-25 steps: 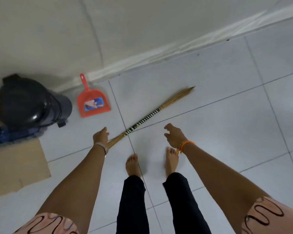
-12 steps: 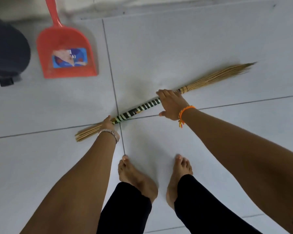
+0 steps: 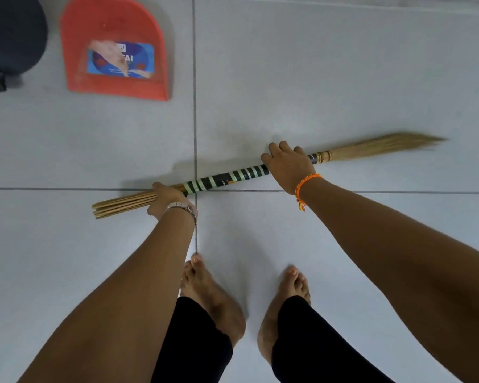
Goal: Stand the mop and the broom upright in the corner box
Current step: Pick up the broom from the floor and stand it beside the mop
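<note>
Right of the dustpan point(image 3: 114, 48), broom point(image 3: 227, 179) lies on floor — 2 hands, left hand point(image 3: 168, 199) & right hand point(image 3: 288, 165), each grip closed round it; lift level, then tip upright.

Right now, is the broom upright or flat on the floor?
Flat. The broom lies along the floor tiles, with the left hand at its stick end and the right hand on the banded handle.

The broom point(image 3: 227, 179) lies flat on the tiled floor point(image 3: 329, 73), spanning from the left hand point(image 3: 168, 201) to beyond the right hand point(image 3: 288, 167). A dustpan point(image 3: 114, 48) lies ahead of the left hand, well apart from it.
</note>
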### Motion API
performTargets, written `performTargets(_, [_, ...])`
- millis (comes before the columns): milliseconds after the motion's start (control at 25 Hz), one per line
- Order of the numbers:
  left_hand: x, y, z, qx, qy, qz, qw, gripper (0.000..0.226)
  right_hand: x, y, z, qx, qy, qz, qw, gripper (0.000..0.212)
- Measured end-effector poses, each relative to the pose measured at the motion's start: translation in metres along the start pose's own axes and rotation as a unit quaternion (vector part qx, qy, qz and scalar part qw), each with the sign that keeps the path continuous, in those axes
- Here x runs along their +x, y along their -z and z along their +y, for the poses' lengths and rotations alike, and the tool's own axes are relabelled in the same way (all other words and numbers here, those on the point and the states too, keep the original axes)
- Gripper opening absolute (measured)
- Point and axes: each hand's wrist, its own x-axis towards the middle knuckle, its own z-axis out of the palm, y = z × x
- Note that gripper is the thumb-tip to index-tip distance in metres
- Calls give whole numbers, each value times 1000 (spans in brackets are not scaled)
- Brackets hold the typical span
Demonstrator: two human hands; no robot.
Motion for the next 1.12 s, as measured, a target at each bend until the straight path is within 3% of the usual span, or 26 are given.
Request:
performTargets(200, [-92,40,52,-235,-62,-23,970,33,-52,80,-13,72,10,-48,996,41])
performTargets(280, [-142,64,80,-288,-84,-37,953,43,-82,119,-15,99,15,-61,993,39])
performTargets(360, [-203,98,116,-311,-116,-82,940,34,-120,175,-18,129,21,-68,989,34])
performTargets(480, [-295,155,172,-300,-161,-182,923,9,-176,258,-22,176,23,-62,982,32])
performTargets(640, [-402,242,227,-235,-257,-311,884,13,-243,347,-39,248,36,-30,968,31])
performTargets(880, [-488,379,297,-124,-393,-321,853,9,-310,460,-127,300,76,-4,951,22])
performTargets(1000, [-492,430,337,-89,-445,-325,830,15,-317,497,-191,321,110,3,941,17])
performTargets(1120, [-471,484,388,-50,-493,-321,807,6,-310,533,-268,360,138,20,922,10])
